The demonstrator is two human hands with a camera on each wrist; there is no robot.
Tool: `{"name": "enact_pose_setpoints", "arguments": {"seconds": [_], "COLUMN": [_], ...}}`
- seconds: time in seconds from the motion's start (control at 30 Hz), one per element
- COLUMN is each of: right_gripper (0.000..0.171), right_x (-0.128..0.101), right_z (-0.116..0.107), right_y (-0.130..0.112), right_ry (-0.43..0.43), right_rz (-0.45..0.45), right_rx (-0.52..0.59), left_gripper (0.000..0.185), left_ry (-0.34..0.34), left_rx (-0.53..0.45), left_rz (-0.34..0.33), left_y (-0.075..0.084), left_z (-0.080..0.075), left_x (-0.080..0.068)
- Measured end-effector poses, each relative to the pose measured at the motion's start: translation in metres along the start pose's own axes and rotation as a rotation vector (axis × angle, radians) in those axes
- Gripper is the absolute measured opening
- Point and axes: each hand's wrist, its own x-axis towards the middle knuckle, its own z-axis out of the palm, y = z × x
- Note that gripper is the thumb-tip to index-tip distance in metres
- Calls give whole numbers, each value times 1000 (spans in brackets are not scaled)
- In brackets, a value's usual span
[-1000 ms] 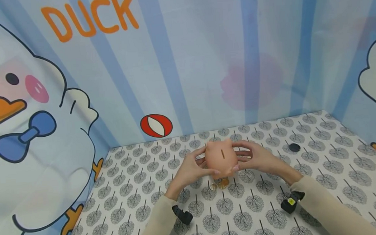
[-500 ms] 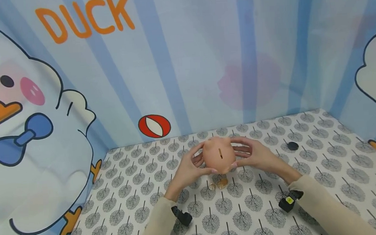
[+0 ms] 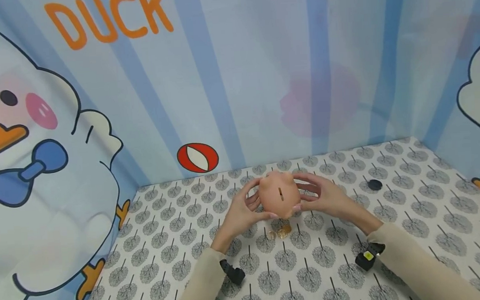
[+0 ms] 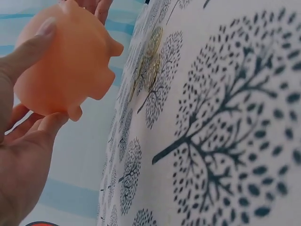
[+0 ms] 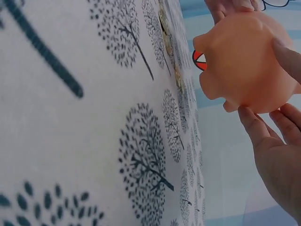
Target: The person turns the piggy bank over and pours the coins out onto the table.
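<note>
A round peach-coloured piggy bank (image 3: 273, 198), with a narrow slot on its top, is held above the table between both hands. The left hand (image 3: 243, 210) grips its left side, thumb toward the near face and fingers behind. On the opposite side the right hand (image 3: 325, 197) grips it in the same way. Both wrist views show the bank's stubby feet apart from the cloth. Several gold coins (image 3: 284, 231) lie on the table just below and in front of it; the left wrist view also shows these coins (image 4: 153, 61).
A white cloth (image 3: 181, 273) printed with grey trees covers the table. Toward the right lies a small black disc (image 3: 375, 185). A blue striped curtain (image 3: 252, 76) with duck pictures closes off the back and sides.
The hands have raised the piggy bank a little, and its top has tilted slightly. The coins and black disc stay put; the head view has shifted slightly.
</note>
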Motion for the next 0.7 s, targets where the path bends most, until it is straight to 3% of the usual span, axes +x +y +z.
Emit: {"name": "enact_pose_setpoints", "arguments": {"seconds": [0.1, 0.43, 0.7], "right_gripper": [91, 83, 70], "right_x": [2, 1, 4], "right_z": [0, 2, 4], "right_y": [-2, -2, -17], "right_ry": [6, -1, 56], "right_rz": [-20, 35, 25], "right_rx": [9, -15, -106], "left_gripper": [104, 103, 88], "left_ry": [8, 42, 86], "left_rx": [-9, 3, -8], "left_rz": [11, -105, -40], "left_y": [2, -4, -1], "left_z": [-3, -1, 5], "left_x": [2, 2, -2]}}
